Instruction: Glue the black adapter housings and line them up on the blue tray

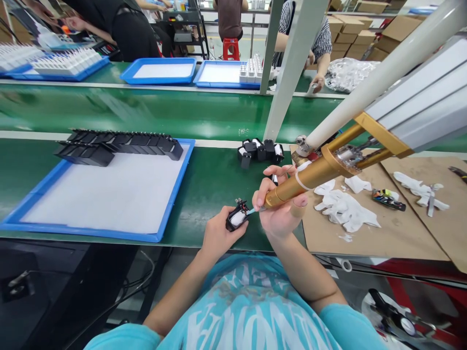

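Observation:
My left hand point(221, 229) pinches a small black plastic housing point(239, 218) with metal pins at one end and white material inside. My right hand point(279, 209) grips the front of a gold-coloured dispensing gun point(297, 185), whose thin light-blue nozzle meets the open side of the housing. Part of another small black housing point(274, 180) shows behind the right fingers. Beyond that hand a cluster of similar black housings point(260, 151) lies on the green bench. To the left, rows of black housings point(134, 143) stand along the back of a blue tray point(178, 192) lined with white.
The gun's grey body point(419, 97) slants across the upper right beside a white post point(292, 68). Crumpled white cloths point(345, 209) and a cutter-like tool point(388, 199) lie on brown cardboard point(394, 238). Across the green conveyor point(146, 112), co-workers stand near blue trays point(158, 70).

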